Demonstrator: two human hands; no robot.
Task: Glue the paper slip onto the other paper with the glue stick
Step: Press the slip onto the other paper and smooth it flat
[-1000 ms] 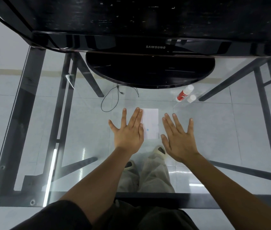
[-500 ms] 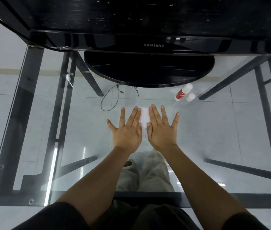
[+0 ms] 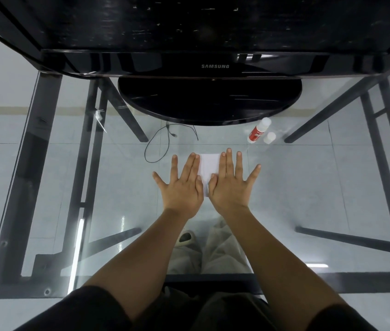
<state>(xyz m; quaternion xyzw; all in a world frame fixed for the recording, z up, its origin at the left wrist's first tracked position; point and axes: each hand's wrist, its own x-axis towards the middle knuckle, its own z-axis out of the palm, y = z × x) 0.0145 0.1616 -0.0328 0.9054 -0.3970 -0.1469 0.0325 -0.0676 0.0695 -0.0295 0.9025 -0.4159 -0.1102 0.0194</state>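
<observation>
A white paper (image 3: 208, 166) lies flat on the glass table (image 3: 308, 187). My left hand (image 3: 182, 185) rests palm down on its left edge, fingers spread. My right hand (image 3: 229, 185) lies flat over its right side, fingers spread, thumb beside my left thumb. Only a strip of paper shows between the hands; the slip cannot be told apart from the other paper. The red and white glue stick (image 3: 257, 133) lies on the glass to the far right of the paper, with its white cap (image 3: 269, 137) beside it.
A black monitor with a round base (image 3: 209, 101) stands just behind the paper. Black table frame bars (image 3: 46, 163) and a loose cable (image 3: 165, 142) show through the glass. My legs are visible below the table.
My right hand moved left from the bare glass onto the right side of the paper and has since shifted slightly right. My left hand stayed in place.
</observation>
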